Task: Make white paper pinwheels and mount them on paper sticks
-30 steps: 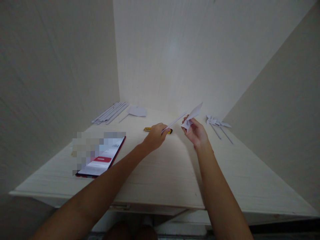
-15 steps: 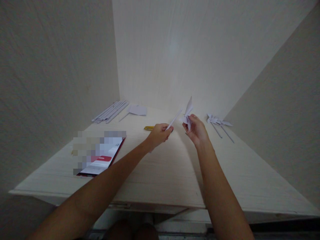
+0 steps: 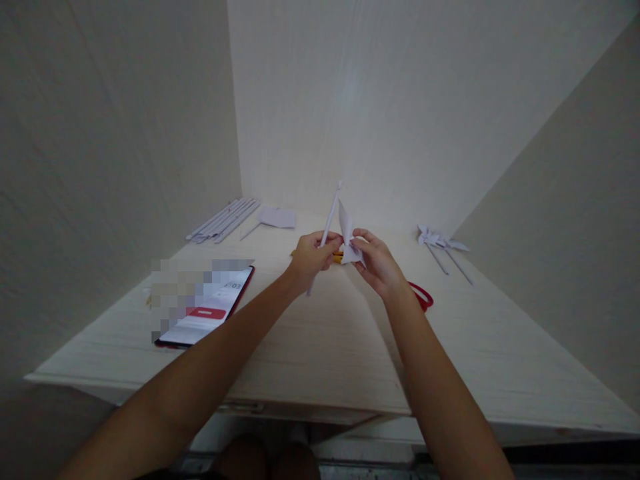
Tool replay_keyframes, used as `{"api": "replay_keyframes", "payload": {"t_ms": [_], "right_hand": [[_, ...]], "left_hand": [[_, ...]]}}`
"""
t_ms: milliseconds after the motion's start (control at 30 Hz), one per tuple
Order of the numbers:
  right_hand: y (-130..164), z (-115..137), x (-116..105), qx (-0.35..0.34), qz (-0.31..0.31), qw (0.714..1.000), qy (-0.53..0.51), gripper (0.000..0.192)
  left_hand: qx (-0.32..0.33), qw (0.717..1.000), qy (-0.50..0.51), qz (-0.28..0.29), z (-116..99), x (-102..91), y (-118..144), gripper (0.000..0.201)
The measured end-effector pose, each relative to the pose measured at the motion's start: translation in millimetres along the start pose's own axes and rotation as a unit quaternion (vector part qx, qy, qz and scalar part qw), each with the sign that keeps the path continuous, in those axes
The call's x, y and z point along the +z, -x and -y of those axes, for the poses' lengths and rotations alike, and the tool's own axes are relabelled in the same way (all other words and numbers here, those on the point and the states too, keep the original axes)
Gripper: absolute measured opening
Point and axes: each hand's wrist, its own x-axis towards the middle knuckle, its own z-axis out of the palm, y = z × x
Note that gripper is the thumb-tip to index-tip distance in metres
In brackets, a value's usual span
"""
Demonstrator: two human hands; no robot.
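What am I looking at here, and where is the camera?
No machine: a head-worn camera looks down at one person's bare arms over a pale table. The left hand grips a thin white paper stick, nearly upright. The right hand pinches a folded white paper piece beside it. On the table lie a phone, a bundle of paper sticks, a small paper flag, finished paper pinwheels, something red behind the right wrist.

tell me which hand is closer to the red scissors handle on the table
Right. The right hand holds the folded paper just up and left of the red scissors handle, whose rest its wrist hides. The left hand, gripping the white stick, is farther left.
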Motion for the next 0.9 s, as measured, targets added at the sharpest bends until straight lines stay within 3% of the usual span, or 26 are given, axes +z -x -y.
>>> {"api": "replay_keyframes", "payload": {"t_ms": [100,167,267,367,500,900], "right_hand": [[-2,-2,-2,-0.023,0.004,0.999,0.037,0.025],[-3,-2,-4,-0.08,-0.026,0.991,0.105,0.023],[-2,2,-9,-0.212,-0.084,0.942,0.245,0.018],[0,7,-12,-0.292,-0.064,0.891,0.341,0.011],[2,10,-13,-0.316,-0.03,0.867,0.383,0.006],[5,12,-13,-0.321,-0.016,0.824,0.466,0.008]], "left_hand": [[0.002,1.0,-0.006,-0.011,1,0.0,-1,0.008],[0.004,1.0,0.0,-0.011,2,-0.9,-3,0.009],[0.01,1.0,0.001,-0.005,4,-2.6,-5,0.009],[0.015,1.0,-0.009,-0.002,5,-3.6,-5,0.01],[0.017,0.999,-0.033,-0.002,6,-3.5,-4,0.01],[0.03,0.996,-0.079,0.005,9,-5.9,-3,0.008]]}}
